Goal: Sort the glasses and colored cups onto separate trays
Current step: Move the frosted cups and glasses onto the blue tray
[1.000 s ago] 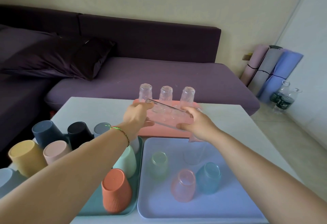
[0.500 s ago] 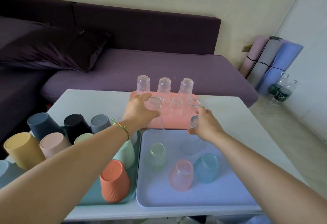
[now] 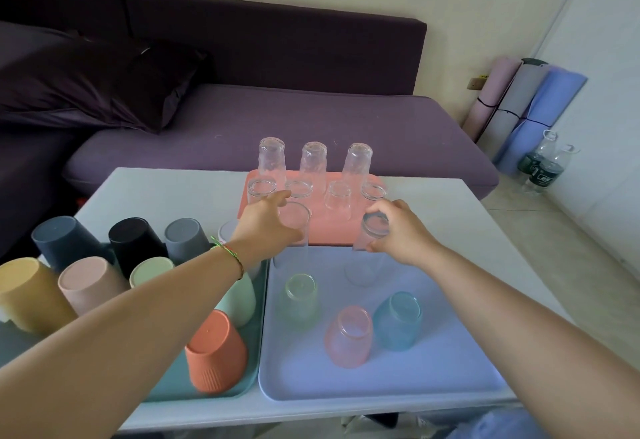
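the head camera looks down on a white table (image 3: 166, 189) with three trays. the left hand (image 3: 266, 222) is wrapped around a tall clear glass (image 3: 294, 230) standing at the far left corner of the pale blue tray (image 3: 433, 362). the right hand (image 3: 398, 230) has its fingers curled around the top of a second clear glass (image 3: 367, 258) standing on the same tray's far edge. nearer on that tray sit a green glass (image 3: 300, 296), a pink glass (image 3: 349, 336) and a blue glass (image 3: 398, 320), all upside down. beyond lies the pink tray (image 3: 332, 230) with seven clear glasses, three tall ones (image 3: 313, 163) in the back row. to the left, the teal tray (image 3: 173, 379) holds upturned coloured cups, among them an orange cup (image 3: 216, 352) and a yellow cup (image 3: 31, 294).
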